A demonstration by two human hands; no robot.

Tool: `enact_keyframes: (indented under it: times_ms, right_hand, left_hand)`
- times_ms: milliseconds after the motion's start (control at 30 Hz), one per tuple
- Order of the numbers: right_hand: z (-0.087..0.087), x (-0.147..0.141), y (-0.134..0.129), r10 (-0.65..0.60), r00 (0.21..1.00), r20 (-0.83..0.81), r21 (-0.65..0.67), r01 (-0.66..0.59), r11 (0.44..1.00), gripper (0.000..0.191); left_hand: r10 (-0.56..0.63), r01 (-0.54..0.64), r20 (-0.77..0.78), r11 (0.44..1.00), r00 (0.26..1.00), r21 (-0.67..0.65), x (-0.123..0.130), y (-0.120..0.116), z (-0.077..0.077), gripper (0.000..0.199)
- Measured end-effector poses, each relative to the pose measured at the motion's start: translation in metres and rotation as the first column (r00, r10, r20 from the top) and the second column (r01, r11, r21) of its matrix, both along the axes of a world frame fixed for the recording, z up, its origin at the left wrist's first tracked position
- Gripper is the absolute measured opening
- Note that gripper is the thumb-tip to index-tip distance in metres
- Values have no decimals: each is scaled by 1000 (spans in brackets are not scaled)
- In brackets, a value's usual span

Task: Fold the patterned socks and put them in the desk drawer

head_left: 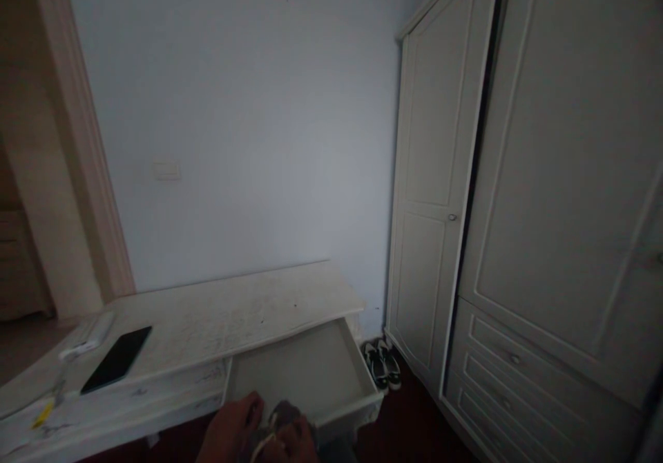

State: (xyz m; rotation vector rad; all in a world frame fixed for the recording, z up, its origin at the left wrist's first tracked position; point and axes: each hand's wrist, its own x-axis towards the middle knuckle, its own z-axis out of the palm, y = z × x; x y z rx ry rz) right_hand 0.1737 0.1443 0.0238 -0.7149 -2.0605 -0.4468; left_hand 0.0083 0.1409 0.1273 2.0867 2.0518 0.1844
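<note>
Grey bundle (283, 412) in right hand (296, 439)

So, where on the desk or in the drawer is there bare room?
The desk has a broad, nearly bare patch between the dark tablet, the wall and the open drawer. The drawer's far part also looks bare. Crowded: the desk's left end, with tablet, white object and yellow item; and the drawer's near-left corner, by the left hand, right hand and grey bundle.

Bundle (282, 414): looks like matt cloth, blurred. Table (243, 304): painted, top scuffed and rough-looking. Drawer (305, 366): smooth, matt inside. Tablet (118, 359): smooth face. Wall (259, 117): smooth matt paint. Switch (166, 171): plastic-looking, smooth. Wardrobe (435, 131): smooth painted panels; knob (452, 218): shiny, metal-like.
</note>
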Motion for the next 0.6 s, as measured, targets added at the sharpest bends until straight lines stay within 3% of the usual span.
enact_keyframes:
  times_ms: [100, 200, 333, 467, 600]
  right_hand:
    - [13, 58, -1, -44, 994, -96, 137, 57, 989, 20]
    - [26, 133, -4, -53, 997, -51, 128, 59, 990, 8]
    - [21, 200, -6, -158, 983, -92, 173, 173, 970, 7]
    - [7, 207, -4, -241, 961, -135, 168, 262, 950, 12]
    - [7, 166, -1, -274, 945, -177, -21, 275, 961, 17]
  left_hand:
    - [-9, 9, -11, 998, 1000, 69, 1, -4, -6, 39]
    - [-12, 11, 8, 994, 1000, 108, -1, -4, -15, 42]
    - [-20, 14, 42, 992, 999, 126, -5, 1, -24, 44]
    - [-36, 28, 60, 992, 998, 125, -6, 3, -26, 44]
    - [-22, 18, 34, 994, 999, 110, -5, 0, -19, 42]
